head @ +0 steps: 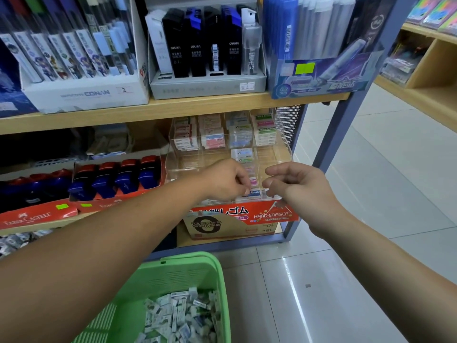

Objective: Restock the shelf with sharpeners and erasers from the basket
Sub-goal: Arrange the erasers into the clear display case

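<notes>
Restocking is partial, we judge. Our left grip (226, 180) pinches an eraser (254, 193) in the shelf tray (272, 157); our right grip (299, 188) hangs loosely curled, empty. The basket (193, 257) holds many more.

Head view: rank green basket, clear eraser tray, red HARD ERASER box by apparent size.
1-2. green basket and clear eraser tray: they look about alike. The basket is nearer and cut off by the frame edge, so these two are not ranked.
3. red HARD ERASER box: clearly smallest.
</notes>
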Available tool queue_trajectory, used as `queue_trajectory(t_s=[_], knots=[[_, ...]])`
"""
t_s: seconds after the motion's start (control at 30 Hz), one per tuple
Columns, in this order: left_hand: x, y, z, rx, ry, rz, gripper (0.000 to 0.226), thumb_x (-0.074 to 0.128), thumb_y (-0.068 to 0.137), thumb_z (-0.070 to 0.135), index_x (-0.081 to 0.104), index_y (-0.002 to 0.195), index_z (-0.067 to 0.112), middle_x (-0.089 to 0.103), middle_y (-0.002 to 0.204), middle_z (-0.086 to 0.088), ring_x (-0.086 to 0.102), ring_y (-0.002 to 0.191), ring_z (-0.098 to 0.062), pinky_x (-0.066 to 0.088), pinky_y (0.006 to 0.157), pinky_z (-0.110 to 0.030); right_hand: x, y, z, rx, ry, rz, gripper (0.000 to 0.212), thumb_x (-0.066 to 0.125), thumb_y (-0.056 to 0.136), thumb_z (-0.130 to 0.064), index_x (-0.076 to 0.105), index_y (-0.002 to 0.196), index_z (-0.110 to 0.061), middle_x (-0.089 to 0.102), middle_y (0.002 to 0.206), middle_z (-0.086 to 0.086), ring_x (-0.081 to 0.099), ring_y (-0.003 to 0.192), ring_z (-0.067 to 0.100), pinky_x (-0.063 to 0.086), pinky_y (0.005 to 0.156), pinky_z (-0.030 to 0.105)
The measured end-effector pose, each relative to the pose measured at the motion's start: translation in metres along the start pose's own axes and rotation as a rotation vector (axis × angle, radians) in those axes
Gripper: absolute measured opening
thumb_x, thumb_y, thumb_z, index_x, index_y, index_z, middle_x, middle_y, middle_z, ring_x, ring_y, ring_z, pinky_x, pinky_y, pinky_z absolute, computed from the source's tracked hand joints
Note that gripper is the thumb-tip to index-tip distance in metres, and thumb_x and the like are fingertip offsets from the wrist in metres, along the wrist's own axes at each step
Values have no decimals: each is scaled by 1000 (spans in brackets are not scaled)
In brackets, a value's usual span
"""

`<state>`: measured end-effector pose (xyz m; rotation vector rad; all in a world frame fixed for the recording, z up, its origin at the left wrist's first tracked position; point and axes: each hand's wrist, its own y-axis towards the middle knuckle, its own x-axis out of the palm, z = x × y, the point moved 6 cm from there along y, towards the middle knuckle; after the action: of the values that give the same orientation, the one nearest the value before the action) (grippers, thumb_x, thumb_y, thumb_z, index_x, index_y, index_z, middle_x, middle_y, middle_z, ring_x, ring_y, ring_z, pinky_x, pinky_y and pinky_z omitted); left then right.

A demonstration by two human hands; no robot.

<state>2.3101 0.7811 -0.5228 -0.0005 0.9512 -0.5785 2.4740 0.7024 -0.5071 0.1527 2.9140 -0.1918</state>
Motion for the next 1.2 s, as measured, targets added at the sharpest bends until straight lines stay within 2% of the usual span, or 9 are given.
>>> queue_trajectory(t_s=[0.17,0.3,0.4,0.5,0.67,0.83,1.0,1.1,1.2], knots=[[-35,-62,7,91,-136,288,7,73,96,22,77,95,18,72,84,4,63,68,2,52,61,-15,23,-23,-11,-40,-123,-224,12,76,95,-22,76,107,-23,80,94,-2,77,91,17,64,86,37],[-40,-137,-31,25,-199,465,16,73,94,34,74,82,23,71,71,-2,64,63,-12,54,58,-30,64,-63,-6,-124,-326,-555,13,77,93,-25,79,104,-20,79,99,-1,73,96,15,58,88,27],[-5,-178,-76,-96,-213,333,12,75,93,35,73,91,23,69,73,6,62,61,-2,51,56,-23,94,-90,16,-167,-514,-662,27,72,86,-52,77,99,-29,75,93,-19,69,90,1,51,78,17],[47,-209,-132,-271,-169,131,33,76,90,45,69,116,27,69,93,9,66,81,-3,51,71,-22,129,-115,50,-268,-893,-810,60,57,81,-78,70,120,-34,65,114,-22,60,109,1,48,92,21],[140,-253,-217,-464,-255,-38,52,78,89,36,62,135,17,69,115,1,68,100,-18,57,89,-33,201,-149,88,-437,-1217,-1090,70,58,90,-73,51,147,-33,56,139,-9,55,126,16,49,101,36],[191,-279,-272,-564,-262,-86,64,79,87,38,55,144,19,60,139,-2,62,116,-20,46,92,-23,255,-139,171,-170,-1291,-1131,97,72,84,-69,28,162,-31,33,165,2,40,145,26,39,115,40],[223,-296,-304,-574,-253,-160,73,84,82,35,53,146,22,58,145,-1,60,123,-19,49,102,-28,283,-134,250,101,-1372,-1099,134,91,71,-54,-4,164,-46,-19,173,4,-10,158,46,16,124,65],[235,-295,-310,-584,-288,-210,76,85,83,34,49,150,21,56,148,-3,58,126,-21,47,102,-28,293,-135,277,-77,-1575,-1050,133,86,81,-46,-20,160,-45,-26,170,14,1,154,58,27,121,67],[240,-292,-311,-570,-277,-214,78,85,83,34,48,151,21,54,151,-3,57,130,-22,47,108,-34,299,-136,284,-129,-1600,-1034,131,84,84,-41,-23,160,-42,-13,172,18,12,152,59,31,119,66]])
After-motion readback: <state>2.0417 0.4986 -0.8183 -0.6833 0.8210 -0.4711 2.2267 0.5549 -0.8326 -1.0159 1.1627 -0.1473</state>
